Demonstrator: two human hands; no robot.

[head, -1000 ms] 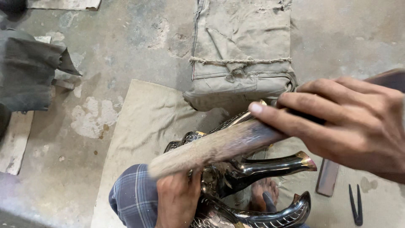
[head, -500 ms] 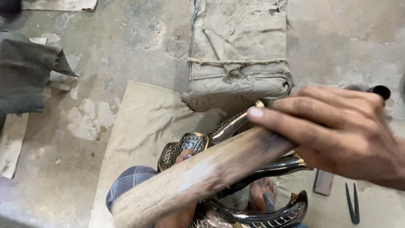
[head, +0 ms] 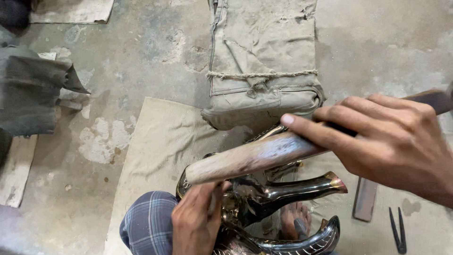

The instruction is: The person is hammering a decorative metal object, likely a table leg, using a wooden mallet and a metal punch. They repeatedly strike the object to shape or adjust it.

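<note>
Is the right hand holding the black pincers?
No, the right hand grips a wooden stick over the shiny metal piece, while the black pincers lie untouched on the cloth.

The right hand [head: 396, 141] is stretched in from the right, palm down, with the fingers [head: 325, 134] extended and closed in a grip. The left hand [head: 196, 222] is raised from below, back to the camera, fingers curled shut.
</note>
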